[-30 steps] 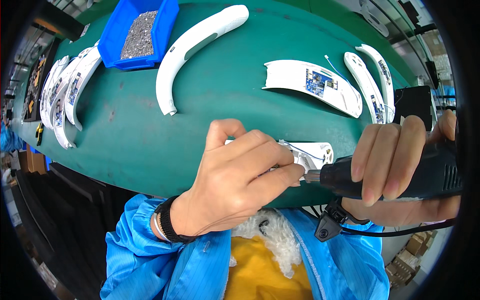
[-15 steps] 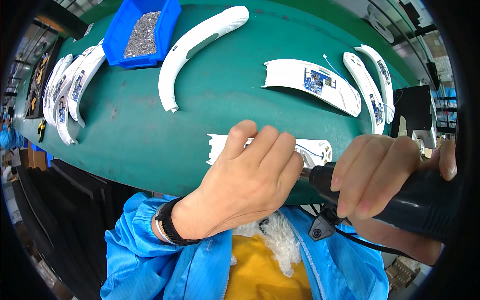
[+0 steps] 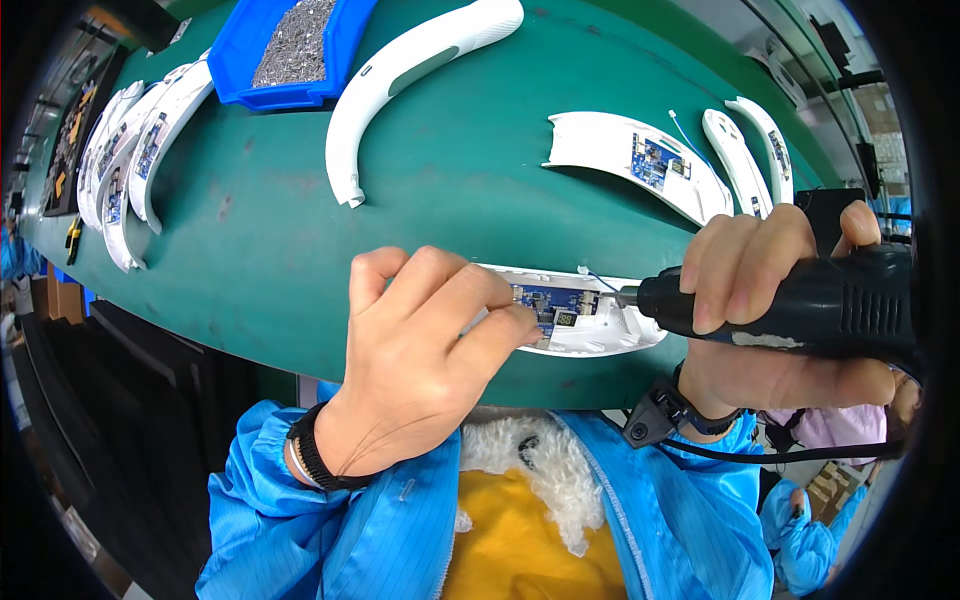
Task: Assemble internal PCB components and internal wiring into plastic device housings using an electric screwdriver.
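Left fingers [image 3: 468, 300]: bent over the left part of the white shell [image 3: 600, 335]; cannot tell whether pinching anything
Right fingers [image 3: 755, 270]: wrapped around the black power screwdriver [image 3: 810, 290]
Metal tip [image 3: 622, 296]: pointing from the right fingers toward the left ones, at the right end of the blue circuit board [image 3: 548, 298]; contact unclear
White shell: lying hollow side up on the green desk [image 3: 260, 230], beneath the left fingers
Beyond the right fingers: wider shell [image 3: 590, 140] with a board, beside two narrower shells [image 3: 733, 150]
Beyond the left fingers: curved white handle [image 3: 400, 90]; farther left, blue bin [image 3: 275, 98] of small metal parts [image 3: 295, 45]
Well left of the left fingers: overlapping shells [image 3: 180, 105]
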Motion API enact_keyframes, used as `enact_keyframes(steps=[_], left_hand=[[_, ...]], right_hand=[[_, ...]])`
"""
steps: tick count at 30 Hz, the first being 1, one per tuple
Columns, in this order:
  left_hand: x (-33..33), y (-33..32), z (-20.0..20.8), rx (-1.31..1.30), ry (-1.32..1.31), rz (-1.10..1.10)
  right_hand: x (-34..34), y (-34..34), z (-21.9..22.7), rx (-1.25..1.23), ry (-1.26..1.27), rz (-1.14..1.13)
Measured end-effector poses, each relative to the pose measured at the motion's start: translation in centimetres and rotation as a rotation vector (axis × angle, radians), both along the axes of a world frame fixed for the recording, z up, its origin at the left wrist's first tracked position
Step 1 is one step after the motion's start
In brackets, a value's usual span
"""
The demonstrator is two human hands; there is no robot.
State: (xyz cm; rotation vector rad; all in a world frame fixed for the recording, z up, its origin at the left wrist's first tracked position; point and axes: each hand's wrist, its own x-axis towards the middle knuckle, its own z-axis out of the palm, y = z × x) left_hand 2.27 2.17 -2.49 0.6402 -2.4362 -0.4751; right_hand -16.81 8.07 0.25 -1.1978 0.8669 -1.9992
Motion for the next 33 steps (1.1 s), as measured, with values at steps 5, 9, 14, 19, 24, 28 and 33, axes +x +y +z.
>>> enact_keyframes(steps=[5,9,14,19,24,28,33], left_hand=[[0.0,0.1,-0.5,0.003,-0.003,-0.006],[-0.1,0.2,-0.5,0.006,-0.008,0.004],[-0.4,0.2,-0.7,-0.002,-0.002,0.011],[-0.3,0.4,-0.6,-0.014,-0.033,0.01],[-0.2,0.2,-0.6,-0.008,-0.027,0.003],[-0.1,0.3,-0.7,-0.012,-0.007,0.001],[0.4,-0.4,0.1,0.049,0.006,-0.033]], right_hand=[[0.1,0.0,-0.5,0.004,0.033,0.002],[0.1,0.1,-0.4,0.031,0.019,0.019],[0.0,-0.1,-0.4,0.038,0.067,0.042],[0.1,-0.1,-0.6,0.069,0.083,0.062],[0.0,-0.6,-1.0,0.057,0.132,0.118],[-0.5,-0.6,-0.8,0.002,0.2,0.197],[1.7,-0.9,1.1,-0.079,0.091,0.041]])
